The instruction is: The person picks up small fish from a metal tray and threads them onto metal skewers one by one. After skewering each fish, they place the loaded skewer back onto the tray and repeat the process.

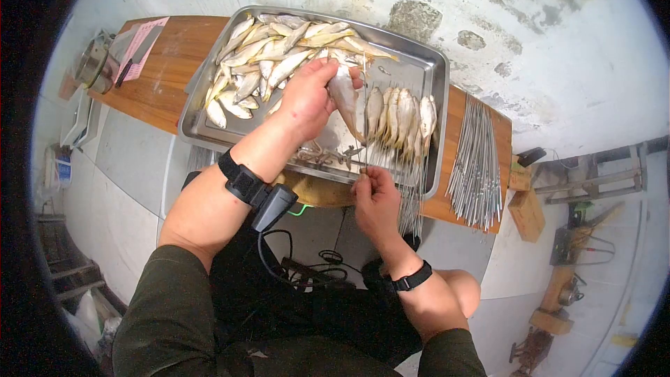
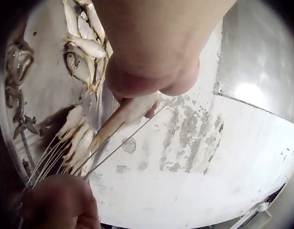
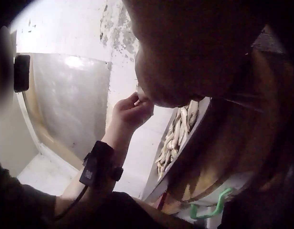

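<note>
Over the metal tray [image 1: 443,98], my left hand [image 1: 309,98] grips a small silvery fish [image 1: 343,101] by its upper part, tail hanging toward me. Lower down, my right hand [image 1: 377,199] pinches a thin metal skewer [image 1: 365,136] near its lower end. The skewer runs up alongside the fish in the head view; whether it pierces the fish I cannot tell. In the left wrist view, the fish [image 2: 130,112] points its tail down toward the right hand [image 2: 61,200]. Beside it, a row of skewered fish [image 1: 401,115] lies in the tray's right part.
Loose fish [image 1: 279,49] are heaped at the tray's left and back. Dark stringy scraps [image 1: 317,155] lie along its near side. Bare skewers [image 1: 478,164] are bundled on the wooden board at right. A knife [image 1: 136,59] rests at far left, near a metal pot [image 1: 96,66].
</note>
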`<state>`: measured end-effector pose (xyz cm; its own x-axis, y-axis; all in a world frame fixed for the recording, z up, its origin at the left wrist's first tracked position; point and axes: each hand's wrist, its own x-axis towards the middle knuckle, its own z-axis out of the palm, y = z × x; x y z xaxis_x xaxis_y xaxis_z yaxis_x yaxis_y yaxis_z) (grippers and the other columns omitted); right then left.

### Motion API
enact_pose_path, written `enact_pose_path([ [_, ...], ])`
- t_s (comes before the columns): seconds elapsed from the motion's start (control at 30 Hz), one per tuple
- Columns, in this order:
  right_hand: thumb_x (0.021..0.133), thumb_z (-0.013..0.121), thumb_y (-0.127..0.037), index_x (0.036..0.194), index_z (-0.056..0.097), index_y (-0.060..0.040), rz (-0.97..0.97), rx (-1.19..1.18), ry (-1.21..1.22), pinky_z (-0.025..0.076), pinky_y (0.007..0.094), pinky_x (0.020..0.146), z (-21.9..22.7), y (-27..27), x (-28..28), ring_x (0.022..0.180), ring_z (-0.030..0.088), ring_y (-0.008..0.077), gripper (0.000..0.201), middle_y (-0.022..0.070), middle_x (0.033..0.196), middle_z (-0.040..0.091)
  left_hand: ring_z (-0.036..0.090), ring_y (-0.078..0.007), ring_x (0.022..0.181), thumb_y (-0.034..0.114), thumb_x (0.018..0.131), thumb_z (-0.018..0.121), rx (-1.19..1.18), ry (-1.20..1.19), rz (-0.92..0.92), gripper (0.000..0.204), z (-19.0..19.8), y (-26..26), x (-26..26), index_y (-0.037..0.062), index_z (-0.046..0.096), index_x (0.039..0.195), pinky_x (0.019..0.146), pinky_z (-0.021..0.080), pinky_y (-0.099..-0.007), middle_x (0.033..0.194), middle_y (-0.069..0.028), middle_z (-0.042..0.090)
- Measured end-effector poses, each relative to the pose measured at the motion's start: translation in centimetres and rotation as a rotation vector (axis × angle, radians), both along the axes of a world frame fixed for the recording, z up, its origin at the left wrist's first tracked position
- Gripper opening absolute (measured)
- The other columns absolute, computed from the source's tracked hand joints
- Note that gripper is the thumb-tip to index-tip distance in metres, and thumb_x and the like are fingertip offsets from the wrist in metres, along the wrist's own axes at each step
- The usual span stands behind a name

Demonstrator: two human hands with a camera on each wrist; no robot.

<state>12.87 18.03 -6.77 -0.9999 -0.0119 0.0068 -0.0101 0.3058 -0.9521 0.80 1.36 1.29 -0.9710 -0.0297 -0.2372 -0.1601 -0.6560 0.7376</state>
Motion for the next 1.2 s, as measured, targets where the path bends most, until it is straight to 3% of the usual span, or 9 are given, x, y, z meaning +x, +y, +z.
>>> enact_pose_path([
  [0.47,0.092,0.051,-0.006,0.100,0.052,0.0026,-0.037,-0.026,0.009,0.044,0.0212,0.061,0.5,-0.3,-0.5,0.066,0.053,0.0065,0.011,0.0023,0.073,0.058,0.063,-0.0226,0.086,0.019,0.099,0.042,-0.046,0.017,-0.109,0.020,-0.6,0.5,0.4,0.0014,0.053,0.100,0.080,0.052,-0.0371,0.095,-0.0119,0.064],
  [0.63,0.092,0.051,-0.006,0.100,0.052,0.0029,-0.036,-0.038,0.016,0.045,0.0214,0.063,1.0,-0.2,-0.7,0.068,0.054,0.0069,0.012,0.0031,0.075,0.058,0.061,-0.0240,0.092,0.023,0.099,0.041,-0.021,0.048,-0.180,0.025,-0.5,0.4,0.3,0.0014,0.052,0.106,0.082,0.051,-0.0374,0.102,-0.0127,0.062],
  [0.77,0.093,0.051,-0.005,0.100,0.052,0.0030,-0.045,-0.036,0.052,0.045,0.0220,0.063,1.2,-0.2,-0.9,0.068,0.055,0.0075,0.011,0.0034,0.075,0.059,0.060,-0.0238,0.095,0.025,0.099,0.042,-0.047,0.012,-0.114,0.027,-0.3,0.9,0.7,0.0015,0.051,0.111,0.083,0.050,-0.0367,0.105,-0.0122,0.061],
  [0.93,0.093,0.052,-0.006,0.101,0.052,0.0025,-0.069,-0.012,0.101,0.045,0.0218,0.062,1.5,0.0,-1.3,0.067,0.055,0.0076,0.012,0.0047,0.076,0.061,0.060,-0.0195,0.098,0.027,0.098,0.046,-0.247,-0.007,-0.106,0.026,-1.6,1.5,1.8,0.0042,0.056,0.107,0.083,0.049,-0.0337,0.105,-0.0071,0.062],
  [1.2,0.094,0.051,-0.010,0.102,0.052,0.0020,-0.016,-0.104,0.007,0.046,0.0223,0.060,2.2,-0.2,-1.2,0.064,0.057,0.0076,0.014,0.0082,0.080,0.064,0.062,-0.0169,0.097,0.019,0.096,0.047,-0.168,-0.032,-0.190,0.021,-1.5,1.4,1.7,0.0029,0.058,0.104,0.084,0.051,-0.0328,0.105,-0.0069,0.065],
])
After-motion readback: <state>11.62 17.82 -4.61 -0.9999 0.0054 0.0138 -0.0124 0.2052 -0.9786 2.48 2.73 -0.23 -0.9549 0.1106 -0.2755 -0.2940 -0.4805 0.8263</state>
